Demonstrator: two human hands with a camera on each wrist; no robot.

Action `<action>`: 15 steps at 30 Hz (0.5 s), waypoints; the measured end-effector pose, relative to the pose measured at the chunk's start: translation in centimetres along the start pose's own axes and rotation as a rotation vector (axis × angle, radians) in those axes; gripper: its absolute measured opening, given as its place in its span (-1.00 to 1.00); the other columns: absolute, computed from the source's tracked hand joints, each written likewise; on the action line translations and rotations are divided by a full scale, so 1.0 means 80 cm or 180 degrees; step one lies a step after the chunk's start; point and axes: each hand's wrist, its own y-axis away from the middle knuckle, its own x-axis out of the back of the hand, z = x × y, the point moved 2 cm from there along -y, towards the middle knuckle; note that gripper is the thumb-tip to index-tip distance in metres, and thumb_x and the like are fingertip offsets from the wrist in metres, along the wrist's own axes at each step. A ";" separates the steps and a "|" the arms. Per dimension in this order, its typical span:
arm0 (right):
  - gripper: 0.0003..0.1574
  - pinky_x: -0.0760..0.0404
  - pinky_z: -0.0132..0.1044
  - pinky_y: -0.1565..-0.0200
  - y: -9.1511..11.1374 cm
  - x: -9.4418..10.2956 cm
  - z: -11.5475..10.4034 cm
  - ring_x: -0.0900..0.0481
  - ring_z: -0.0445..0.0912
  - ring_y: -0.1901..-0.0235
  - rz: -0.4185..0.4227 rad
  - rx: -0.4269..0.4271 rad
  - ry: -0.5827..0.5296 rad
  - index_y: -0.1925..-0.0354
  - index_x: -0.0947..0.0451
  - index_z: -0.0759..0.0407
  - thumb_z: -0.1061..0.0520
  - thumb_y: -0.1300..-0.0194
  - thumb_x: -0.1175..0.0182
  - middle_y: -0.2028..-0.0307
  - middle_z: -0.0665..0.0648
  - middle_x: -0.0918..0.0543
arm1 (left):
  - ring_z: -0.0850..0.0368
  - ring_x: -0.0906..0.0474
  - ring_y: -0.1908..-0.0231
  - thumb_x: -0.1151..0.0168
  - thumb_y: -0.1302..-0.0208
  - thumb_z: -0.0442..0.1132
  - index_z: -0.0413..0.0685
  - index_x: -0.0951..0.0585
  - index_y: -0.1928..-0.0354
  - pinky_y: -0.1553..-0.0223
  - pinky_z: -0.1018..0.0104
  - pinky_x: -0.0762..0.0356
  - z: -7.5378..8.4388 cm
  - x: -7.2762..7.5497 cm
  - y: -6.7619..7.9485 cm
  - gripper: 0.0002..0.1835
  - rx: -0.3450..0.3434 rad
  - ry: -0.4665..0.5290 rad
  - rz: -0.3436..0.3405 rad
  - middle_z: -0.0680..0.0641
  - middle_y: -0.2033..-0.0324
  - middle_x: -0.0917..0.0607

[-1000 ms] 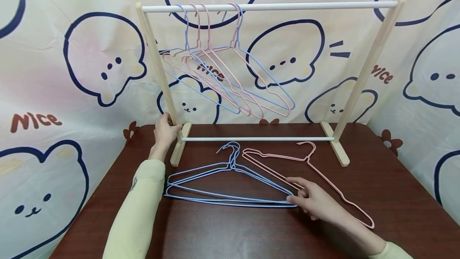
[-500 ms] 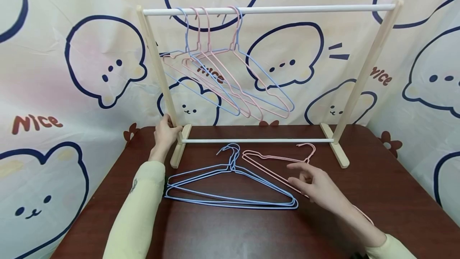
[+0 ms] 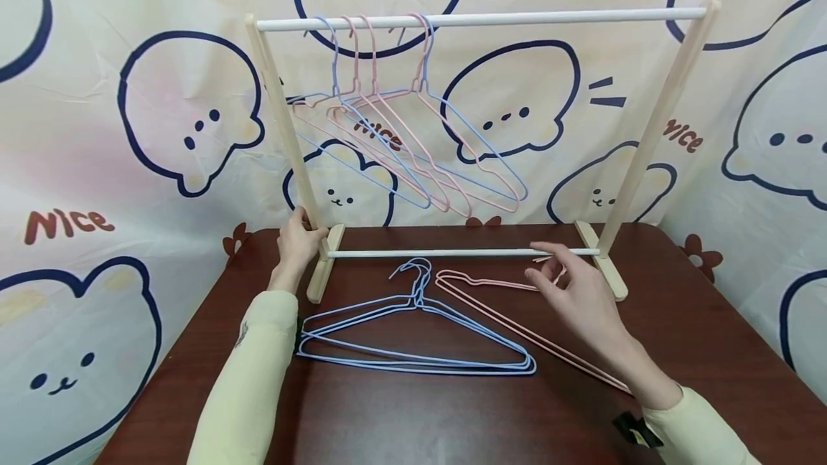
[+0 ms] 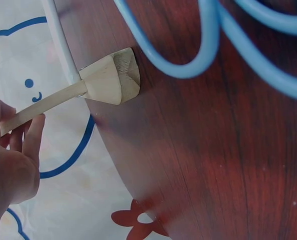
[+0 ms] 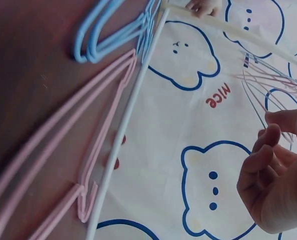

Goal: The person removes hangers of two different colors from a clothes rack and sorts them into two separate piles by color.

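Note:
My left hand holds the left upright post of a small wood-and-white clothes rack, fingers and thumb round it in the left wrist view. The right hand hovers over the hook end of the pink clothes hangers on the table; its fingers are loosely bent with nothing between them. In the right wrist view, the pink wire shows doubled and lies apart from the right hand. Left of it lies a stack of blue clothes hangers, hooks toward the rack.
Several pink and blue hangers hang on the left half of the white top rail. A white lower bar joins the rack's feet. The brown table is backed by a patterned cloth.
My right hand has left the right corner of the blue hangers and moved up and right to above the pink hangers' hook. The left hand stays on the post.

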 end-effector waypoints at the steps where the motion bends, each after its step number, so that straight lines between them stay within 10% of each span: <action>1: -0.51 -0.40 -0.38 0.54 -0.005 0.000 0.000 -0.44 -0.20 0.58 0.0090 0.0052 0.0008 -0.19 -0.54 0.07 0.08 -0.30 -0.33 0.45 0.00 -0.54 | -0.23 -0.59 0.09 -0.21 -0.28 -0.22 -0.19 -0.42 0.01 -0.04 -0.14 -0.53 0.000 0.000 0.000 -0.69 -0.0002 0.0005 -0.0002 -0.29 0.10 -0.64; 15: -0.21 -0.38 -0.34 0.48 -0.060 -0.009 0.001 -0.40 -0.11 0.50 0.0676 0.0362 0.0271 -0.38 -0.34 0.11 0.11 -0.23 -0.38 0.31 0.13 -0.56 | -0.22 -0.60 0.08 -0.20 -0.31 -0.21 -0.19 -0.42 -0.02 0.00 -0.10 -0.58 0.002 0.000 0.001 -0.68 0.0015 0.0086 -0.0052 -0.29 0.07 -0.63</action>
